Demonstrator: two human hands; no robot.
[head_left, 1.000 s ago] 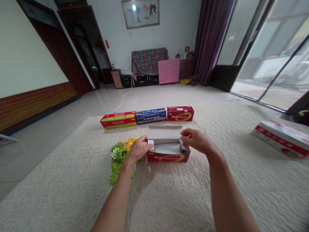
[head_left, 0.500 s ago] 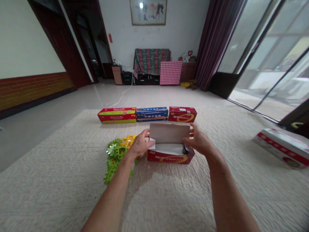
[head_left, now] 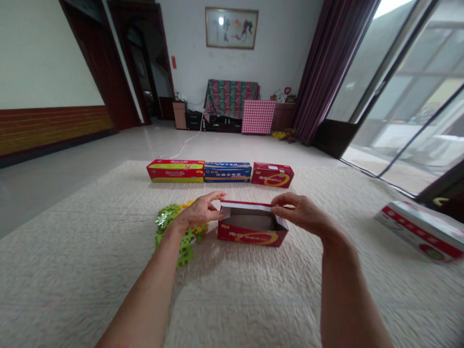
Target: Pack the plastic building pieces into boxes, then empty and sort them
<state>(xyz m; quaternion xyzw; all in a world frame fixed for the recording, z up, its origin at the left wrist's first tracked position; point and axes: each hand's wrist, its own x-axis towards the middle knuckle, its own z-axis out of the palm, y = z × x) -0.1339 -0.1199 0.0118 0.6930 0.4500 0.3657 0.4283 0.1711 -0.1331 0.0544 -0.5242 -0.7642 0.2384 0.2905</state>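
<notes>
Left hand and right hand each pinch a corner of the lid with closed fingers; the red box sits on the quilted mat beside green plastic pieces. Pressing unevenly could crease that lid, I'd say

This is a home. A picture hangs at 12 o'clock, a curtain at 2 o'clock.

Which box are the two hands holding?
Find the cream mat on the floor. Nearer than the row of three boxes at its far edge, one red box sits between the left hand and right hand. Only its lid is open, with green plastic pieces beside it.
</notes>
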